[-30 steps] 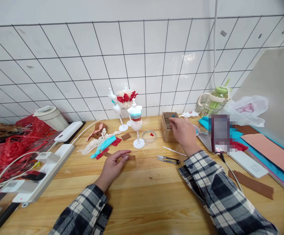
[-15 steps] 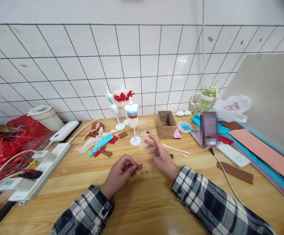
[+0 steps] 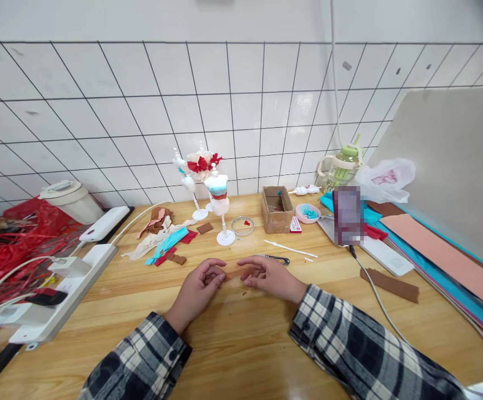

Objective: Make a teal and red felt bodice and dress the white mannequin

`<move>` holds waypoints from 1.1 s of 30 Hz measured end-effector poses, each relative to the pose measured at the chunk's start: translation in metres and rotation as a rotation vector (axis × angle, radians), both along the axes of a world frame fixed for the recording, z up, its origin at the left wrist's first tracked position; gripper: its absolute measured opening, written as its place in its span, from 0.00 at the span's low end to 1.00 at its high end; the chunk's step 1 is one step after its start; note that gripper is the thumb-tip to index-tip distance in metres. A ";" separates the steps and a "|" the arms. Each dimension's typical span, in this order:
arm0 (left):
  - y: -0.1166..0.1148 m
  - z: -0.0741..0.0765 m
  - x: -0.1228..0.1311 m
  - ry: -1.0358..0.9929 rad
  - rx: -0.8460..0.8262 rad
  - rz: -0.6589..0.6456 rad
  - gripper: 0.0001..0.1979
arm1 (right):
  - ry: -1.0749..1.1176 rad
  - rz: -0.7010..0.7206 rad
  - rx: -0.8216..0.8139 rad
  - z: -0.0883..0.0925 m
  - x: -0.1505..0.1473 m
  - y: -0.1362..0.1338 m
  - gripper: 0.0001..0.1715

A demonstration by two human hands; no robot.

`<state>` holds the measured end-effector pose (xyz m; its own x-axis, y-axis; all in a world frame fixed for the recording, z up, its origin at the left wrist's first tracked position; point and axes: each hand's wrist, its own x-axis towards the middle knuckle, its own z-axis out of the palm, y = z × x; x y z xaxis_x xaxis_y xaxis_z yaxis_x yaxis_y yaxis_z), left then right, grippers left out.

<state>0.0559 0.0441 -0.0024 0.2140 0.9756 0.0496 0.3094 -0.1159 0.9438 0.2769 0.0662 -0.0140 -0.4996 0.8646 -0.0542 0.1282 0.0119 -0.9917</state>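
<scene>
A small brown strip, thin like crepe paper or cloth, spans the gap between my hands just above the tabletop. My left hand is closed, with thumb and fingers pinching the strip's left end. At its right end, the bent fingers and thumb of my right hand grip it. Just beyond my right hand lies a slim dark tool with a looped end, partly hidden by the fingers. Tiny brown scraps lie below the strip. A small white dress-form stand wrapped in light blue and brown stands beyond my hands.
Coloured scraps lie at left, near a power strip. Behind are more decorated stands, a metal ring and a cardboard box. At right are a pink dish, a blurred-out phone, a cable and coloured sheets.
My right hand has come down and left from its raised, spread pose and closed on the strip's right end. The strip now stretches between both hands. The view has shifted slightly.
</scene>
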 end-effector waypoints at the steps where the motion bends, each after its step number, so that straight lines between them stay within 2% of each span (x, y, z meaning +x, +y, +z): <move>1: 0.000 0.000 0.000 0.032 0.007 -0.019 0.13 | -0.030 -0.005 -0.019 0.001 0.002 0.001 0.27; 5: 0.000 -0.001 0.002 0.192 0.035 -0.074 0.15 | -0.130 -0.041 -0.065 -0.002 0.004 0.004 0.16; 7: 0.001 -0.001 0.003 0.293 0.055 -0.076 0.16 | -0.204 -0.052 0.010 -0.004 0.004 0.005 0.12; 9: 0.002 -0.002 0.003 0.403 0.079 -0.080 0.13 | -0.324 -0.069 0.110 -0.004 0.005 0.006 0.09; 13: 0.004 -0.005 0.001 0.574 0.161 -0.091 0.08 | -0.565 -0.088 0.290 0.003 0.007 0.002 0.10; 18: 0.006 -0.006 0.002 0.604 0.258 -0.104 0.07 | -0.669 -0.096 0.394 0.011 0.002 0.000 0.19; 24: 0.007 -0.003 0.005 0.604 0.302 -0.146 0.07 | -0.725 -0.022 0.419 0.006 -0.002 0.004 0.11; 33: 0.009 -0.008 -0.001 0.665 0.350 -0.208 0.09 | -0.739 0.056 0.573 0.005 0.004 0.003 0.11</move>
